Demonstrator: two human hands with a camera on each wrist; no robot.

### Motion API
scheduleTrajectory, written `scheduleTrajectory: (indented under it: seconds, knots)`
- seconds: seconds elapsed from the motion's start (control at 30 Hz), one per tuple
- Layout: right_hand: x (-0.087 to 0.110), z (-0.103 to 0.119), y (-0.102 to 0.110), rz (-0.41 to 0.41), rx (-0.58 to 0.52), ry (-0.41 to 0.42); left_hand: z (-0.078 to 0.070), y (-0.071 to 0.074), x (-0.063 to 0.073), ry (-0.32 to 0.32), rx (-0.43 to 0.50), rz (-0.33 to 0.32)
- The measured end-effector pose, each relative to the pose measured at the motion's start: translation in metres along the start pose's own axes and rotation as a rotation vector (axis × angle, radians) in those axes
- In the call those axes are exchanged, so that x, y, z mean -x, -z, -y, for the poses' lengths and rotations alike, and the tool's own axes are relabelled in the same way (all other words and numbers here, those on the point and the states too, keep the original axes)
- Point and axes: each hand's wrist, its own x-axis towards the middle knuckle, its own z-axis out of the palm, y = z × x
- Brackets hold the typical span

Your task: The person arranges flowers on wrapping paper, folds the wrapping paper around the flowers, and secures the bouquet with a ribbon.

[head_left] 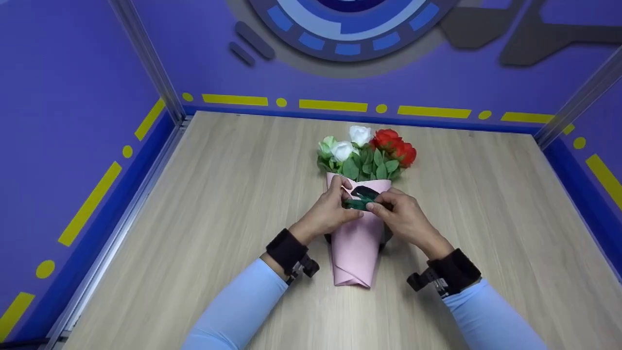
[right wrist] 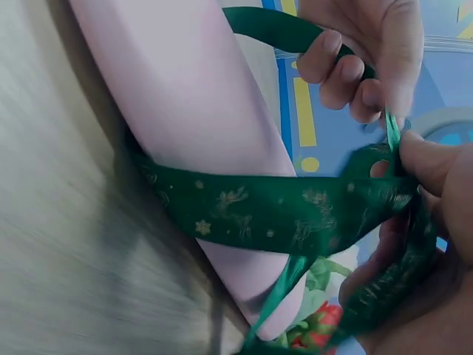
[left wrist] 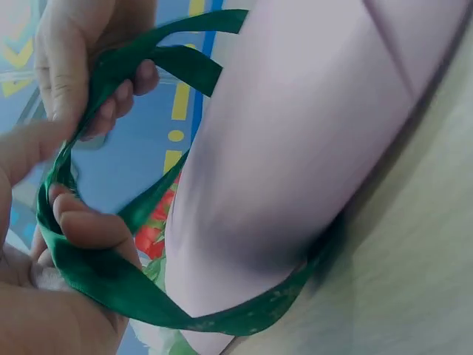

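A bouquet wrapped in pink paper (head_left: 357,243) lies on the table, its flower heads pointing away from me. Around the wrapping runs a green ribbon (right wrist: 251,211) printed with pale reindeer and snowflakes. My left hand (head_left: 333,206) holds part of the ribbon above the paper, its fingers curled through a loop in the left wrist view. From the other side my right hand (head_left: 406,214) pinches the ribbon between thumb and fingers. Both hands' fingertips come close together at the gathered ribbon (left wrist: 66,159), which stands off the paper. A ribbon length hangs over my right palm.
White roses (head_left: 343,150) and red roses (head_left: 388,140) with green leaves top the bouquet. The wood-grain table (head_left: 233,194) extends on both sides. Blue panels (head_left: 311,82) with yellow marks border it at the back and sides. Each wrist wears a black camera strap (head_left: 287,250).
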Motion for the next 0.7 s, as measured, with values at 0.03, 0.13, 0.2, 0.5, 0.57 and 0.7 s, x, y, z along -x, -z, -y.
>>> scheduleTrajectory:
  seconds: [0.03,0.13,0.2,0.5,0.57,0.7]
  knots:
    - [0.0,0.0,0.0,0.004,-0.007,-0.002,0.001,-0.001,0.0,-0.016,-0.024,0.006]
    - [0.001,0.001,-0.001,0.02,-0.027,0.001,0.0,-0.002,-0.002,-0.069,-0.147,0.011]
    - [0.001,0.002,-0.001,0.02,-0.035,0.005,-0.001,-0.003,-0.001,-0.081,-0.208,0.011]
    - [0.002,-0.002,-0.003,0.012,-0.06,0.006,-0.007,0.004,0.001,0.026,-0.058,0.13]
    - [0.001,-0.004,-0.005,0.014,-0.064,0.002,-0.006,0.007,0.002,0.076,0.078,0.191]
    - [0.0,-0.007,-0.008,0.021,-0.063,-0.015,-0.005,0.008,0.003,0.125,0.195,0.256]
